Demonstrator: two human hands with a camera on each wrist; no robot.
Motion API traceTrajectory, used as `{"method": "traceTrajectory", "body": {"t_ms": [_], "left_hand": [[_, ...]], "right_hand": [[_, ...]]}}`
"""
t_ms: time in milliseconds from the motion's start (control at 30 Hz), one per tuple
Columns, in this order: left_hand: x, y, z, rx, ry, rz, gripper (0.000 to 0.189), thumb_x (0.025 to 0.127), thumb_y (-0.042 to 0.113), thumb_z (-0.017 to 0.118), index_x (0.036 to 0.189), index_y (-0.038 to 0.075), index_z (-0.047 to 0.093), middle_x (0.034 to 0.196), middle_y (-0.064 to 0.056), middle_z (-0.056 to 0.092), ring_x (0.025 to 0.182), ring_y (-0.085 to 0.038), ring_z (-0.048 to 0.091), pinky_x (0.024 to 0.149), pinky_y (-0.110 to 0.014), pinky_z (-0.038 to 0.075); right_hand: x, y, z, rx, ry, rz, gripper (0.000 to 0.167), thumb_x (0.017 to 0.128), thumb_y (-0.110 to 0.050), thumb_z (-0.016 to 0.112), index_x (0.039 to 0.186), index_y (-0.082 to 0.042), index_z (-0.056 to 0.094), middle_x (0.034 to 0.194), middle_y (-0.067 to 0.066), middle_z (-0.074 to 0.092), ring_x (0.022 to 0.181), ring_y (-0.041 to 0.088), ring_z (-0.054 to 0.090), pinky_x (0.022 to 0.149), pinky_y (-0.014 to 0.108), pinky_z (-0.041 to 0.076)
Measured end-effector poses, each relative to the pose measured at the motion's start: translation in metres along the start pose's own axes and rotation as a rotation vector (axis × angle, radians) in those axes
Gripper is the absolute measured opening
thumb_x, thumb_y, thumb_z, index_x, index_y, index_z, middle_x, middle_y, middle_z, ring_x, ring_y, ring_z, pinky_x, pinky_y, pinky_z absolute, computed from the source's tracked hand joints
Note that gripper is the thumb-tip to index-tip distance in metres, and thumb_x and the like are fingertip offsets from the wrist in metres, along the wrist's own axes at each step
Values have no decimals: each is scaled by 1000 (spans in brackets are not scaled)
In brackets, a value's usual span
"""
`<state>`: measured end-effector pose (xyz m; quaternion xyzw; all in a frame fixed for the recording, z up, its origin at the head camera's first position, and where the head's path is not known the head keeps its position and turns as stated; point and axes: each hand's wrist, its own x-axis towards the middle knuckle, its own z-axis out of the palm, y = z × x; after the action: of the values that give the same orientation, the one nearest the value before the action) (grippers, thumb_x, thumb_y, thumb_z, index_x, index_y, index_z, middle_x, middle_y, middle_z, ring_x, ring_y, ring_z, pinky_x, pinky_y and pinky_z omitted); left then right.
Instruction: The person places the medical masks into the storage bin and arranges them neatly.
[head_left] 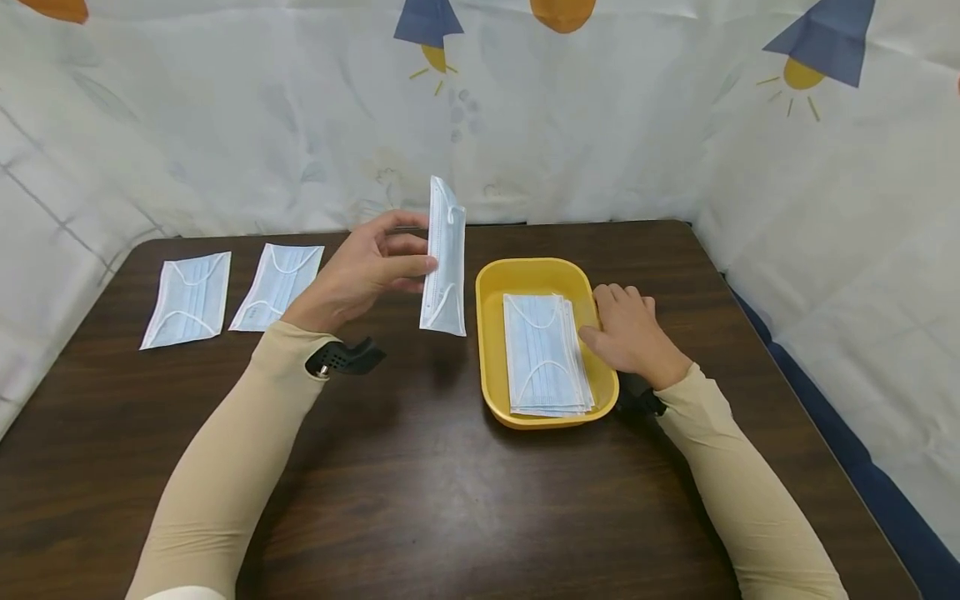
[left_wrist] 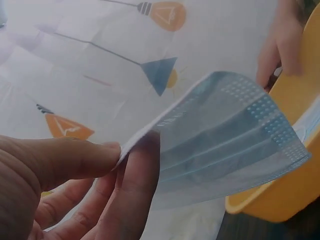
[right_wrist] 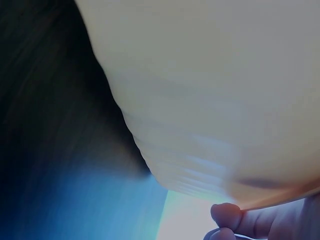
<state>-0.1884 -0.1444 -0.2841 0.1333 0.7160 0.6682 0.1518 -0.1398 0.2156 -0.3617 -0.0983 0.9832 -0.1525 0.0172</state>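
Observation:
My left hand (head_left: pixel 372 262) pinches a pale blue disposable face mask (head_left: pixel 446 258) by its edge, thumb on one side and fingers on the other. In the head view the mask stands upright in the air, left of a yellow plastic basket (head_left: pixel 491 350). The left wrist view shows the held mask (left_wrist: pixel 225 145) fanning out from the fingertips. A stack of face masks (head_left: pixel 543 354) lies inside the basket. On the basket's right rim, my right hand (head_left: pixel 633 329) grips the wall. The right wrist view is mostly filled by the basket's outer wall (right_wrist: pixel 210 100).
Two more masks lie flat at the table's back left, one at the far left (head_left: pixel 191 296) and another (head_left: pixel 277 283) partly behind the left forearm. A brown wooden table (head_left: pixel 420 500) carries everything. Behind it hangs a white patterned curtain (head_left: pixel 300 108).

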Motion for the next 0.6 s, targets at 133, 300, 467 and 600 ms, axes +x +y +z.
{"method": "traceTrajectory", "body": {"t_ms": [133,300,467,600], "left_hand": [[3,1,12,-12,-32,2,48,93,1,71,135,12,53,109,-2,73,93,-17,73,80,-35,65],[7,1,27,-20,-77,-8,52,93,3,71,140,10,49,112,-5,72,95,-18,73,82,-36,65],[9,0,41,-26,-119,-21,57,92,3,71,144,11,47,114,-7,72,97,-19,73,82,-38,66],[10,-3,50,-30,-140,-25,59,91,2,72,144,13,47,115,-9,72,95,-21,73,81,-40,66]], "right_hand": [[1,-2,1,-2,-8,1,35,93,-27,50,117,-1,54,97,12,54,90,32,41,79,43,28],[2,-2,2,-7,-11,11,39,92,-28,50,119,0,54,99,12,54,91,32,41,79,44,28],[2,-1,2,-7,-11,11,40,92,-28,49,120,0,54,99,12,54,91,33,41,80,44,28],[2,-2,2,-3,-9,9,39,92,-28,49,119,-1,54,99,12,54,90,32,41,80,44,28]]}}
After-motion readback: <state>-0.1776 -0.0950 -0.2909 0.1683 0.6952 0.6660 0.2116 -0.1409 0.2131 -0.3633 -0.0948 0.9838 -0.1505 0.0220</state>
